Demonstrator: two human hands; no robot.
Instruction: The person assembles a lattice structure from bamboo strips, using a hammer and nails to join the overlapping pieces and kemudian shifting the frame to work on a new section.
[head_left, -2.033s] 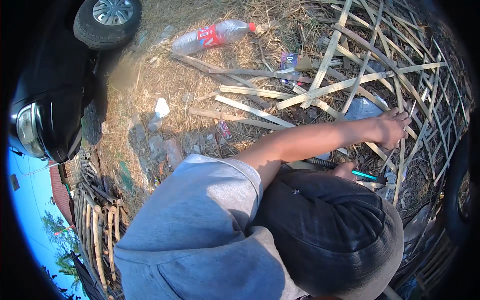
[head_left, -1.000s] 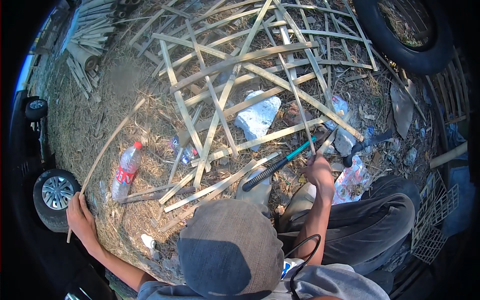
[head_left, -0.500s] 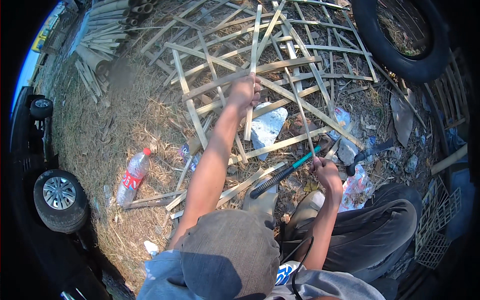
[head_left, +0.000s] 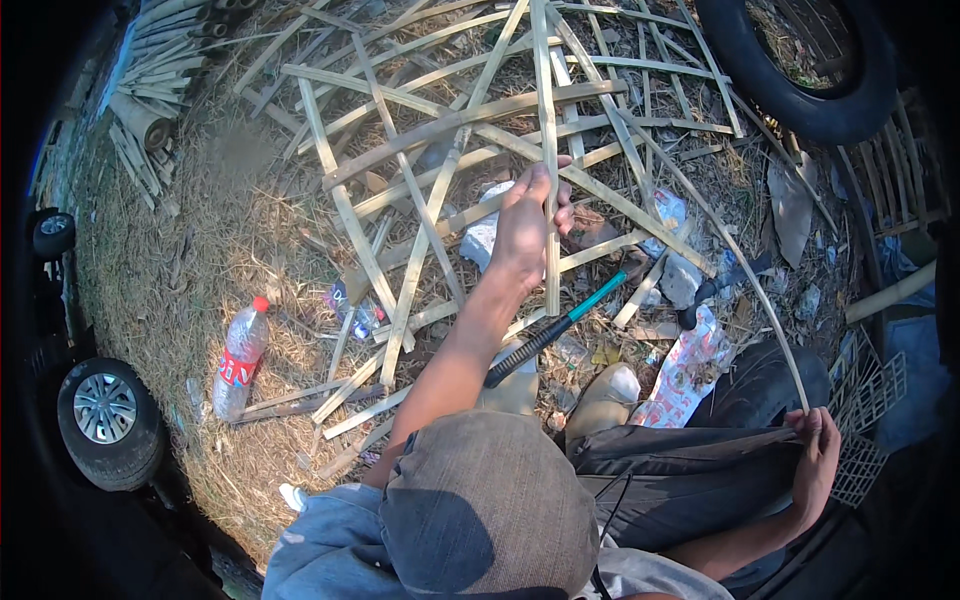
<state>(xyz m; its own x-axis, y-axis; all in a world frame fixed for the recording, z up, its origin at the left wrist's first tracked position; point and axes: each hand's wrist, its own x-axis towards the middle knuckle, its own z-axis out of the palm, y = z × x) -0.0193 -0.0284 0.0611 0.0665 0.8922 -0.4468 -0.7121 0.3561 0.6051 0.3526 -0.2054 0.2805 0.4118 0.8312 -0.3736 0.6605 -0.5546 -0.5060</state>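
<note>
Pale straight strip (head_left: 545, 110) gripped in the left hand (head_left: 525, 225), bowed strip (head_left: 765, 300) held by the right hand (head_left: 818, 445), well apart; best keep the bend gentle, lest it split.

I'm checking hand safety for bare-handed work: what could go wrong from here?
The thin strip in the right hand is bowed, so it might spring back or snap. The left hand grips a flat strip without a glove, so splinters are possible.

The head fisheye, close above the cap (head_left: 490, 505), looks down on both hands (head_left: 527, 222).
</note>
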